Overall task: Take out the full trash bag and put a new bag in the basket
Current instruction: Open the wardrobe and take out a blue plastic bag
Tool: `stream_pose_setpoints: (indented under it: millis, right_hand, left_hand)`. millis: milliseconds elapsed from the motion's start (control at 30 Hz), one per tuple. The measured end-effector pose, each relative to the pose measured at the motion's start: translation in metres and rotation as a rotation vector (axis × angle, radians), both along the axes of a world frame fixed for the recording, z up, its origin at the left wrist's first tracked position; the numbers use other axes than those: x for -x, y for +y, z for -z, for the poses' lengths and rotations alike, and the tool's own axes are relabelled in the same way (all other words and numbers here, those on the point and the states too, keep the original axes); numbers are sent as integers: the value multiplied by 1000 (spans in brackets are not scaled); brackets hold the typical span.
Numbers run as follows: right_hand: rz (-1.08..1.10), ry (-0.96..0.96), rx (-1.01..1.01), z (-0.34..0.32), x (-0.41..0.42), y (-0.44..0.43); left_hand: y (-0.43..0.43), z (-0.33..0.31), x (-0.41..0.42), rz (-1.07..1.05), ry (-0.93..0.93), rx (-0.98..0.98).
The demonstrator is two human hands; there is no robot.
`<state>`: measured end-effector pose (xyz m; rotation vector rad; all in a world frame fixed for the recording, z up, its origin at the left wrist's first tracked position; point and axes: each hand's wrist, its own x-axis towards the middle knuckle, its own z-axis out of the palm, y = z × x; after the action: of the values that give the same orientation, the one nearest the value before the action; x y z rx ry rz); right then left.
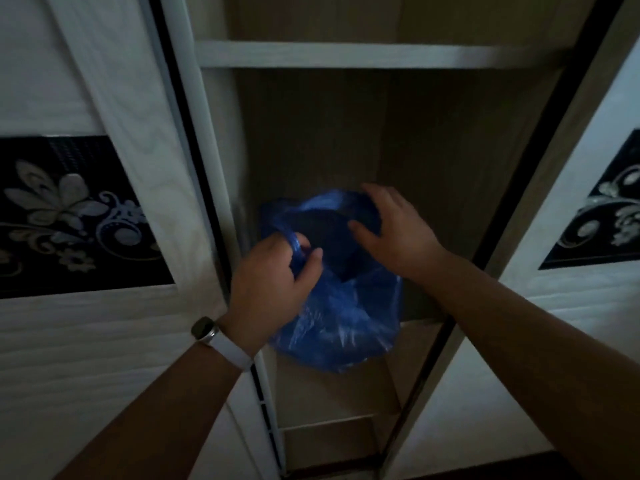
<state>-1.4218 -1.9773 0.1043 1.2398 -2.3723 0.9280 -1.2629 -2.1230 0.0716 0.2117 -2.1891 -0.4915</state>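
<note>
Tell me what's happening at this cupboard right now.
A person is working a blue plastic bag in the open middle section of a wardrobe, between two sliding doors with floral panels. The left hand, with a watch on its wrist, grips the bag's rim with closed fingers. The right hand is spread open at the far side of the bag's mouth. The bag is open, with something dark inside; whether that is a basket cannot be told in the dim light.

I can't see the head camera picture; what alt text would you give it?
Two bare hands work a blue plastic bag inside an open wardrobe compartment: the left hand grips a rolled edge of the bag, and the right hand rests open on its far rim. A white-strapped watch sits on the left wrist, and sliding doors with floral panels stand either side.
</note>
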Motion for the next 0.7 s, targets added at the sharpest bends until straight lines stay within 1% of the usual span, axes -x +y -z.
stream_pose_setpoints:
  millis: [67, 167, 267, 333, 433, 467, 567, 633, 700]
  right_hand:
    - [-48, 41, -85, -3, 0, -7]
    - [-127, 61, -142, 1, -12, -8]
    - [-177, 88, -94, 14, -26, 0]
    - [-189, 36, -1, 19, -33, 7]
    - [-185, -117, 157, 22, -40, 17]
    - [-180, -177, 199, 23, -43, 21]
    - [-157, -307, 279, 26, -53, 39]
    - [-126, -328, 325, 28, -62, 52]
    - [-77, -301, 367, 30, -72, 67]
  left_hand:
    - [-1, -5, -12, -97, -26, 3]
    - [0, -10, -31, -258, -105, 6]
    - [3, -14, -49, -358, -199, 43]
    - [8, -13, -57, -368, -247, 102]
    - [17, -14, -72, -382, -239, 141]
    - [20, -13, -74, -386, -224, 115]
    - [34, -13, -73, -329, -111, -55]
    - [42, -12, -67, -257, -44, -127]
    - [49, -9, -62, -174, -21, -125]
